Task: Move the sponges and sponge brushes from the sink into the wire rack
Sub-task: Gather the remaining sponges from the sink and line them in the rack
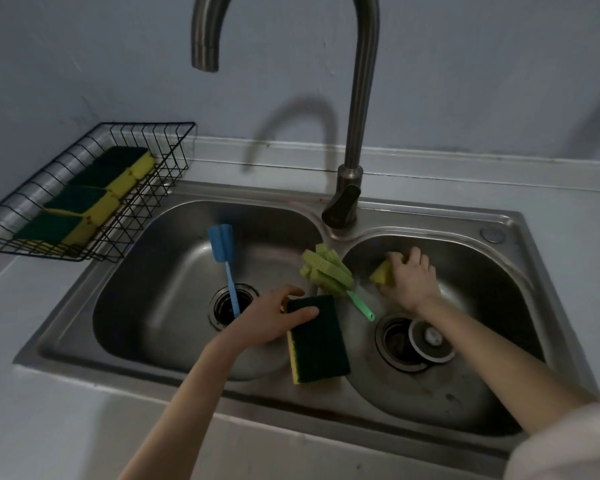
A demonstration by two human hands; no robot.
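Observation:
A double steel sink (pixel 361 403) fills the middle of the view. My left hand (pixel 274 317) grips the top end of a green-and-yellow sponge (pixel 317 344) over the divider between the basins. In the right basin my right hand (pixel 411 278) closes over a yellow sponge (pixel 383 273). A blue sponge brush (pixel 222 251) lies in the left basin, its handle reaching the drain. A green sponge brush (pixel 326 270) rests across the divider. The black wire rack (pixel 160 157) stands at the left with several green-and-yellow sponges (pixel 87 199) in it.
A tall curved tap (pixel 357 109) rises behind the divider, its spout over the left basin. The right basin holds a drain strainer (pixel 430 337). Grey counter surrounds the sink, with a wall behind.

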